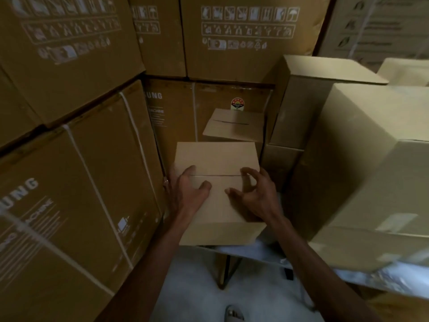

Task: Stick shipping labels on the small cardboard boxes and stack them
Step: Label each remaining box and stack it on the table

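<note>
Pretty cramped storeroom here, dim light; big printed cartons point(76, 145) are stacked high along the left and back, plainer tan cartons point(362, 159) piled on the right, pale floor point(197, 287) below with a sandalled foot point(233, 313) poking in at the bottom edge. The small cardboard box point(217, 189) sits front and centre on the edge of a low surface point(262, 252), top flaps closed with the seam running across; another small box point(234, 126) sits further back, just behind it. Left hand point(185, 191) lies on the box's left side, fingers spread and fairly straight, thumb on the lid, fingertips reaching the seam and the left edge; it isn't gripping, just resting. Right hand point(254, 191) hovers over the right half of the lid, fingers loosely curled, thumb touching or almost touching the cardboard; can't tell if it's pinching anything, too blurry. No label visible on the lid.
</note>
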The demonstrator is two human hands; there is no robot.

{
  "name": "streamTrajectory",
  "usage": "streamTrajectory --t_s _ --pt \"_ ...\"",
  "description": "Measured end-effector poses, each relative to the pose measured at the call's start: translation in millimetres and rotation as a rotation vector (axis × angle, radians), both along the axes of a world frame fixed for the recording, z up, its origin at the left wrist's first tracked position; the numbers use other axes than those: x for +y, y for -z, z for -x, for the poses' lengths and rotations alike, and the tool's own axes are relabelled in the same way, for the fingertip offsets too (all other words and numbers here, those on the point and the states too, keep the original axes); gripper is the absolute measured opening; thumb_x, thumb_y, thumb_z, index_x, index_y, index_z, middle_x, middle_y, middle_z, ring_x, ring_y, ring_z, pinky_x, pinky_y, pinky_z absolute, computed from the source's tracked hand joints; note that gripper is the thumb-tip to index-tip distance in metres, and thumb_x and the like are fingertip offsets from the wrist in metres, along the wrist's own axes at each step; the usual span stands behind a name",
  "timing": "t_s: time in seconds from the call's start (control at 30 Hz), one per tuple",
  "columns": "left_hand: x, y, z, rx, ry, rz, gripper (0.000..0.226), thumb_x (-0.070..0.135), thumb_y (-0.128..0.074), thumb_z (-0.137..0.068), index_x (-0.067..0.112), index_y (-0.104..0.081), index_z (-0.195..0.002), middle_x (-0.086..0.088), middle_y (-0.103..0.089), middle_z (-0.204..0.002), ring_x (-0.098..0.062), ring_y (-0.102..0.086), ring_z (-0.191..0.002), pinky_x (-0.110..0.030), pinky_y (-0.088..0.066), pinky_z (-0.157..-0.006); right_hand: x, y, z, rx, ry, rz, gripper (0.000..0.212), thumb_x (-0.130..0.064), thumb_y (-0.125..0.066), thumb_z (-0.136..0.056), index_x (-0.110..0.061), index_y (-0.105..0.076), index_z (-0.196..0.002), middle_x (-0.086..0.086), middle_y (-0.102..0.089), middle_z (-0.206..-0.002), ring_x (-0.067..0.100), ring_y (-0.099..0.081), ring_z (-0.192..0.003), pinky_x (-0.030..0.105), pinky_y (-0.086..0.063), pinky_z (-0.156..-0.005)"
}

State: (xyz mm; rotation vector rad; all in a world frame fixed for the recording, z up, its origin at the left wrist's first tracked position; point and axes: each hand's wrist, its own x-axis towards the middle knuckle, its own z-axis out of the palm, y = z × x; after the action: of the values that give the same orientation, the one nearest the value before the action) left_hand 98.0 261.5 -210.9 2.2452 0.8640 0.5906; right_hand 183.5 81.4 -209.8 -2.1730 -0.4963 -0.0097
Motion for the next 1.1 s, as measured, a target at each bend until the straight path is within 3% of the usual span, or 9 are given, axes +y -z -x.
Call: streamTrajectory --t_s 0.1,0.27,0.33,0.53,0.67,0.8,0.87,0.93,1.1 --pt "-5.1 -25.3 18.2 -0.090 -0.027 -0.034 0.061 0.045 -0.076 -0.076 0.033 -0.063 -0.134 -0.003 -0.026 -0.162 -0.032 -0.035 -0.142 -0.040 -0.023 -0.119 -2.5 -26.2 15.3 -0.060 -0.020 -0.047 0.080 -0.048 -0.092 -0.066 -0.026 -0.059 -0.136 0.001 -0.045 -0.147 0.023 -0.050 -0.131 0.041 -0.051 -0.106" --pt "-15.6 -67.0 54.4 -0.248 -0.088 -0.090 0.066 0.046 -0.071 -0.076 0.031 -0.059 -0.138 -0.007 -0.023 -0.164 -0.032 -0.030 -0.146 -0.044 -0.024 -0.119 -4.5 -76.7 40.4 -0.192 -0.079 -0.116 0.081 -0.042 -0.093 -0.066 -0.022 -0.059 -0.136 -0.003 -0.041 -0.149 0.015 -0.042 -0.136 0.031 -0.041 -0.114" --pt "-19.4 -80.0 71.0 -0.319 -0.106 -0.104 0.066 0.046 -0.071 -0.076 0.031 -0.060 -0.139 -0.007 -0.021 -0.165 -0.032 -0.030 -0.146 -0.044 -0.025 -0.117 -6.2 -92.6 52.4 -0.256 -0.117 -0.156 0.080 -0.041 -0.094 -0.065 -0.022 -0.060 -0.135 -0.003 -0.040 -0.150 0.014 -0.042 -0.136 0.034 -0.042 -0.115" --pt "-32.0 -117.4 108.7 -0.497 -0.162 -0.188 0.071 0.050 -0.067 -0.071 0.028 -0.061 -0.138 -0.008 -0.023 -0.163 -0.032 -0.030 -0.146 -0.042 -0.029 -0.113 -15.0 -130.0 79.2 -0.432 -0.171 -0.200 0.078 -0.051 -0.090 -0.068 -0.030 -0.057 -0.136 -0.002 -0.028 -0.161 0.018 -0.040 -0.140 0.033 -0.039 -0.113" --pt "-52.1 -143.5 124.3 -0.631 -0.204 -0.254 0.065 0.046 -0.071 -0.073 0.028 -0.063 -0.136 -0.009 -0.025 -0.162 -0.031 -0.030 -0.147 -0.044 -0.032 -0.116 -31.7 -163.3 92.3 -0.565 -0.191 -0.237 0.082 -0.052 -0.090 -0.067 -0.030 -0.056 -0.138 0.002 -0.030 -0.163 0.022 -0.040 -0.142 0.043 -0.042 -0.115" --pt "-83.5 -174.4 132.4 -0.765 -0.210 -0.299 0.063 0.041 -0.072 -0.074 0.028 -0.063 -0.135 -0.010 -0.025 -0.162 -0.028 -0.030 -0.148 -0.045 -0.032 -0.117 -64.0 -196.3 101.2 -0.662 -0.204 -0.313 0.089 -0.050 -0.092 -0.066 -0.024 -0.056 -0.143 0.006 -0.032 -0.163 0.013 -0.038 -0.143 0.027 -0.040 -0.116" --pt "-101.8 -190.7 134.8 -0.824 -0.206 -0.343 0.063 0.040 -0.073 -0.075 0.025 -0.063 -0.135 -0.013 -0.026 -0.161 -0.030 -0.030 -0.148 -0.042 -0.034 -0.117 -85.4 -212.3 106.9 -0.678 -0.201 -0.357 0.090 -0.050 -0.092 -0.067 -0.024 -0.056 -0.145 0.009 -0.029 -0.165 0.001 -0.030 -0.140 0.003 -0.028 -0.110" --pt "-121.2 -207.4 135.1 -0.858 -0.224 -0.388 0.064 0.042 -0.074 -0.074 0.025 -0.063 -0.135 -0.014 -0.027 -0.160 -0.031 -0.031 -0.148 -0.043 -0.035 -0.116 -106.5 -228.7 110.9 -0.694 -0.191 -0.397 0.091 -0.050 -0.092 -0.067 -0.027 -0.055 -0.147 0.011 -0.026 -0.166 0.001 -0.029 -0.139 -0.009 -0.018 -0.098" --pt "-181.6 -240.4 126.7 -0.879 -0.222 -0.466 0.070 0.053 -0.070 -0.072 0.034 -0.057 -0.138 -0.012 -0.024 -0.162 -0.030 -0.028 -0.150 -0.052 -0.033 -0.116 -166.7 -259.9 111.9 -0.811 -0.125 -0.462 0.090 -0.055 -0.091 -0.065 -0.031 -0.057 -0.144 0.012 -0.031 -0.164 0.015 -0.035 -0.147 -0.004 -0.018 -0.103"
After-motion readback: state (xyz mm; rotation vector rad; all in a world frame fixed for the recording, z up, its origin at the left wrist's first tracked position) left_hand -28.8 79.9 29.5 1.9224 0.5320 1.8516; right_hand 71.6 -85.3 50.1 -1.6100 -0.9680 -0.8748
